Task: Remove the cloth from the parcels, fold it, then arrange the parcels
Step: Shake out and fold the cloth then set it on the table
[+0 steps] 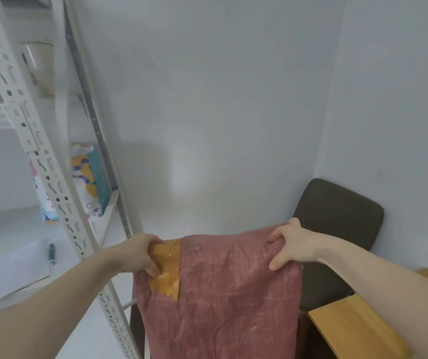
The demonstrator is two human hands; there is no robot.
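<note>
A dusty pink cloth hangs in front of me, held up by its top edge and falling out of view at the bottom. A strip of orange-brown tape is stuck near its upper left corner. My left hand grips that taped corner. My right hand grips the upper right corner, fingers curled over the edge. A colourful patterned parcel stands on the white shelf at the left. No other parcels can be seen.
A white slotted metal rack stands at the left, with a pen and white paper on a lower shelf. A dark padded chair sits in the right corner behind the cloth. A wooden table edge shows at lower right.
</note>
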